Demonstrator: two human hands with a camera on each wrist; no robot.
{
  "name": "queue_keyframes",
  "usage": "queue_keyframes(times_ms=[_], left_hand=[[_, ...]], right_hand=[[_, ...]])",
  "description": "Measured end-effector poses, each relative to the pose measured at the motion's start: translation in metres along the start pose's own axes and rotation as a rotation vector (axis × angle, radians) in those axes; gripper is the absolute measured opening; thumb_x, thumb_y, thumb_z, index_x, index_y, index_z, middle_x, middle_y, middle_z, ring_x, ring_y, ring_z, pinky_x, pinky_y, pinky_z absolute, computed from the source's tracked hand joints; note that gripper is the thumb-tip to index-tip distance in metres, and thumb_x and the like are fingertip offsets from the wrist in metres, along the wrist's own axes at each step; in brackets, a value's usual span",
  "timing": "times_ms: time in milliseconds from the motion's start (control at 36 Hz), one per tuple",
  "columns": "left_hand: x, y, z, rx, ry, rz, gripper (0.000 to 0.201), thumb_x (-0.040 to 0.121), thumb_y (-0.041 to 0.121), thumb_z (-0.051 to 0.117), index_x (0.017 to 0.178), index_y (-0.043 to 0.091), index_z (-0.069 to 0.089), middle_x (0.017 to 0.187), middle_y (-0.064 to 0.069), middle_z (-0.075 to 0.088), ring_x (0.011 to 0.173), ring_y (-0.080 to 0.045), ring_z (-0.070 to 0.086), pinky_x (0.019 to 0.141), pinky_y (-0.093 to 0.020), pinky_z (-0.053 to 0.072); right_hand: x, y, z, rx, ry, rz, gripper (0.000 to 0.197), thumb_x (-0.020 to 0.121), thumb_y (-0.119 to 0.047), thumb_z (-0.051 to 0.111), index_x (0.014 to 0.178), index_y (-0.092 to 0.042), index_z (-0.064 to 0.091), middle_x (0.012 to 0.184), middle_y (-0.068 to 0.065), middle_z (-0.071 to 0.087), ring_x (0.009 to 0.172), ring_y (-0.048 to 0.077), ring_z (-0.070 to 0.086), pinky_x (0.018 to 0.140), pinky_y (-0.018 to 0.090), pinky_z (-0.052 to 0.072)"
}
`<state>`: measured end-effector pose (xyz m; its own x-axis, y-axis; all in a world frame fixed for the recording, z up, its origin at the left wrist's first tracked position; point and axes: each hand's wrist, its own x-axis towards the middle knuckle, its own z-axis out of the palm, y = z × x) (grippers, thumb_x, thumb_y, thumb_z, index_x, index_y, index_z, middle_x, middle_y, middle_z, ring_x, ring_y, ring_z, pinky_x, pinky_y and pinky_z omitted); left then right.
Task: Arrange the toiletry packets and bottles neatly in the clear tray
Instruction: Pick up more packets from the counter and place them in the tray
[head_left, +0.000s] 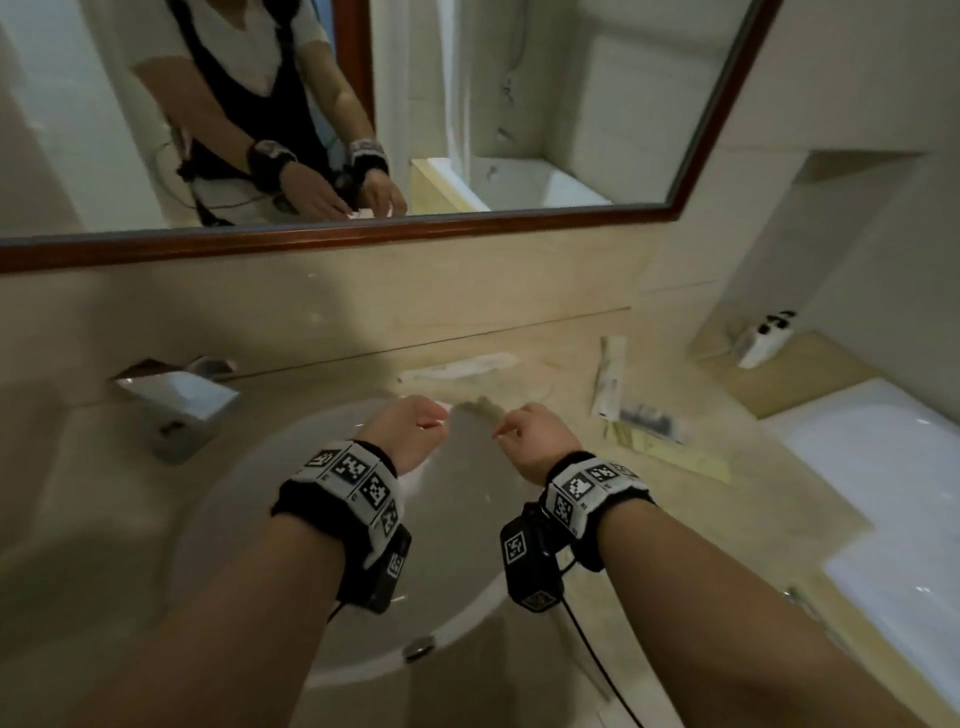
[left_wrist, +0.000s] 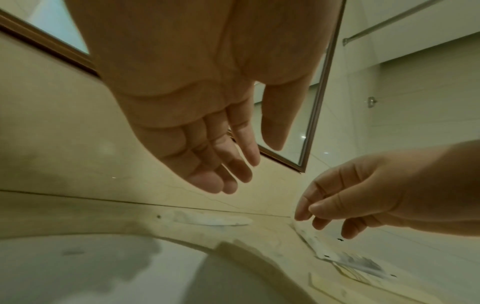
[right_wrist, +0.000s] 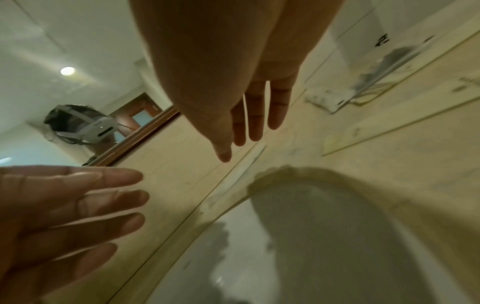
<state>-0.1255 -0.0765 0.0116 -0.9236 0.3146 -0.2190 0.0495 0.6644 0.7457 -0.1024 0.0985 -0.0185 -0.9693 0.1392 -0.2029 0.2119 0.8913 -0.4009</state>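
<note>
Both hands hover empty over the sink. The left hand and right hand hang with loose fingers. Packets lie on the counter.

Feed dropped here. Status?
Left hand, right hand open, empty, above white basin. Flat pale toiletry packets loose on beige counter. Nothing blocking.

Beige stone counter, packets scattered beside sink

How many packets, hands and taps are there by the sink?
Packets: 4 (long white packet, narrow white packet, dark-printed packet, pale yellow packet)
Hands: 2 (left hand, right hand)
Faucet: 1
Total: 7
</note>
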Motion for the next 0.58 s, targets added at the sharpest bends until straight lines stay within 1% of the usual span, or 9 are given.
queue_keyframes(times_ms=[139, 222, 306, 361, 444, 528, 583], left_hand=[[0.031, 0.036, 0.045, 0.030, -0.106, 0.029, 0.031, 0.094, 0.022, 0.051, 0.124, 0.014, 0.056, 0.129, -0.004, 0.058, 0.121, -0.020, 0.052, 0.099, -0.029, 0.039], [0.049, 0.051, 0.072, 0.019, -0.140, 0.023, 0.030, 0.094, 0.021, 0.052, 0.123, 0.014, 0.057, 0.128, -0.004, 0.059, 0.119, -0.020, 0.053, 0.099, -0.029, 0.039], [0.062, 0.062, 0.098, 0.011, -0.160, 0.018, 0.028, 0.093, 0.020, 0.055, 0.119, 0.013, 0.060, 0.126, -0.006, 0.061, 0.117, -0.021, 0.055, 0.101, -0.031, 0.041], [0.068, 0.067, 0.111, -0.001, -0.162, 0.011, 0.028, 0.092, 0.018, 0.057, 0.118, 0.011, 0.061, 0.124, -0.008, 0.062, 0.116, -0.022, 0.056, 0.100, -0.029, 0.040], [0.078, 0.074, 0.127, 0.003, -0.164, 0.002, 0.027, 0.092, 0.017, 0.057, 0.117, 0.009, 0.061, 0.123, -0.009, 0.062, 0.115, -0.022, 0.057, 0.095, -0.025, 0.040], [0.087, 0.080, 0.135, 0.015, -0.165, -0.009, 0.028, 0.092, 0.017, 0.055, 0.119, 0.010, 0.060, 0.125, -0.007, 0.061, 0.116, -0.021, 0.056, 0.091, -0.020, 0.038], [0.093, 0.083, 0.138, 0.027, -0.162, -0.012, 0.029, 0.093, 0.018, 0.055, 0.121, 0.011, 0.059, 0.127, -0.006, 0.060, 0.118, -0.020, 0.055, 0.088, -0.018, 0.035]], right_hand=[[0.005, 0.062, -0.018, 0.020, 0.001, 0.081, 0.029, 0.092, -0.020, 0.048, 0.116, -0.015, 0.063, 0.118, 0.012, 0.052, 0.112, 0.029, 0.053, 0.099, 0.031, 0.040], [0.006, 0.097, -0.024, 0.022, -0.019, 0.137, 0.031, 0.093, -0.022, 0.046, 0.121, -0.016, 0.060, 0.124, 0.011, 0.052, 0.116, 0.027, 0.052, 0.100, 0.032, 0.040], [0.007, 0.128, -0.026, 0.049, -0.047, 0.208, 0.031, 0.094, -0.022, 0.046, 0.122, -0.017, 0.058, 0.129, 0.008, 0.052, 0.118, 0.025, 0.051, 0.099, 0.033, 0.041], [0.008, 0.143, -0.028, 0.072, -0.066, 0.239, 0.032, 0.094, -0.021, 0.046, 0.123, -0.017, 0.058, 0.131, 0.007, 0.051, 0.118, 0.025, 0.052, 0.098, 0.033, 0.042], [0.013, 0.162, -0.032, 0.080, -0.077, 0.247, 0.033, 0.093, -0.020, 0.046, 0.124, -0.016, 0.057, 0.132, 0.006, 0.052, 0.119, 0.023, 0.052, 0.098, 0.031, 0.042], [0.023, 0.174, -0.036, 0.089, -0.071, 0.250, 0.032, 0.092, -0.020, 0.048, 0.122, -0.014, 0.059, 0.130, 0.007, 0.056, 0.115, 0.024, 0.055, 0.096, 0.031, 0.044], [0.031, 0.177, -0.038, 0.083, -0.065, 0.248, 0.031, 0.093, -0.021, 0.048, 0.120, -0.014, 0.059, 0.129, 0.008, 0.055, 0.112, 0.025, 0.057, 0.093, 0.032, 0.046]])
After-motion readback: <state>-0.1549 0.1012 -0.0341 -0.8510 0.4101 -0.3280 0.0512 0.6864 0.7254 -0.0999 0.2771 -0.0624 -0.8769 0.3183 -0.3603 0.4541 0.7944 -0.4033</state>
